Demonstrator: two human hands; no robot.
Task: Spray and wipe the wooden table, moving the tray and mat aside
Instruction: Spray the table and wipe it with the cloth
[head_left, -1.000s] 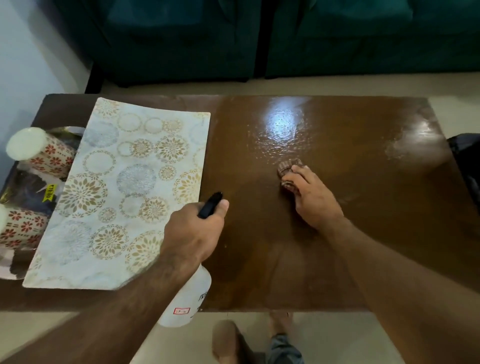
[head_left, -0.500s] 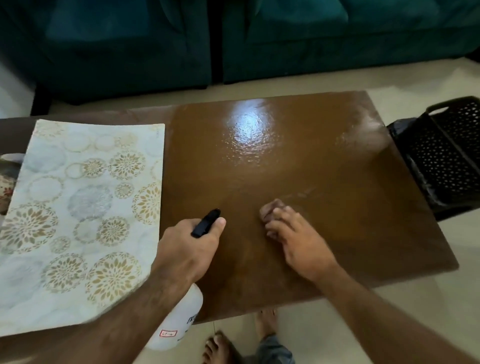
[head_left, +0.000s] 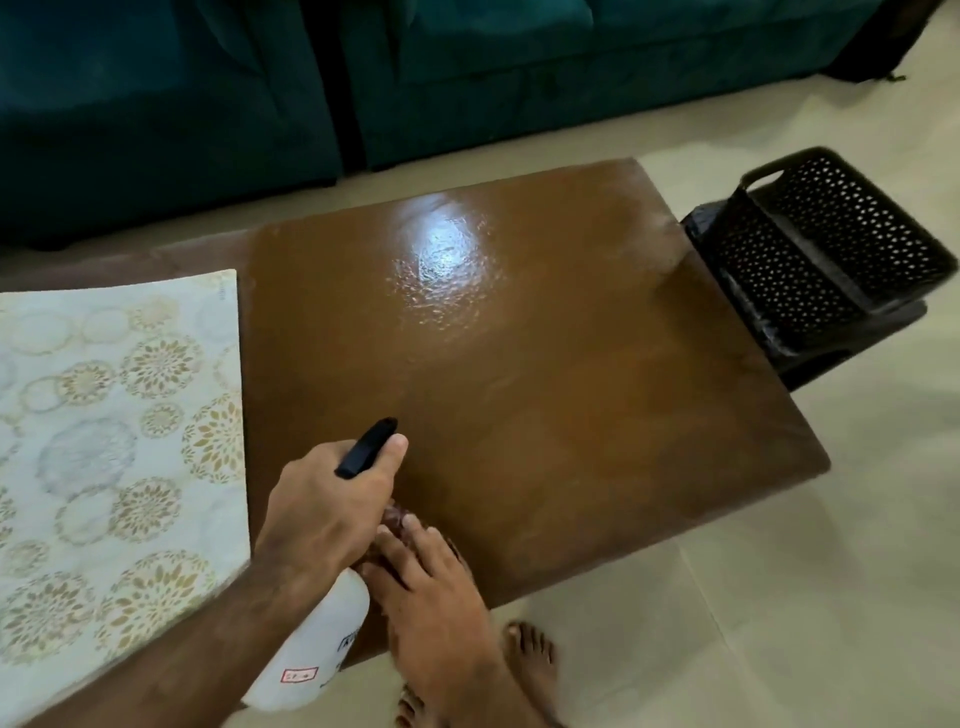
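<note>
The brown wooden table (head_left: 545, 395) fills the middle of the view, with a glossy wet patch toward its far side. A white mat (head_left: 114, 441) with gold floral circles lies on the table's left part. My left hand (head_left: 327, 514) grips a white spray bottle (head_left: 306, 654) by its black head, thumb along the nozzle, over the near edge. My right hand (head_left: 426, 582) presses a small brownish cloth (head_left: 395, 517) flat on the table close to the near edge, just right of the bottle. Most of the cloth is hidden under the fingers. The tray is out of view.
A black perforated plastic basket (head_left: 831, 260) sits on a dark stool right beside the table's right end. A dark teal sofa (head_left: 467, 78) runs along the far side. My bare feet (head_left: 524, 665) stand on the pale tiled floor by the near edge.
My right hand has dragged the cloth toward the near edge, ending beside my left hand. The view has swung right, so the tray with cups has left the frame.
</note>
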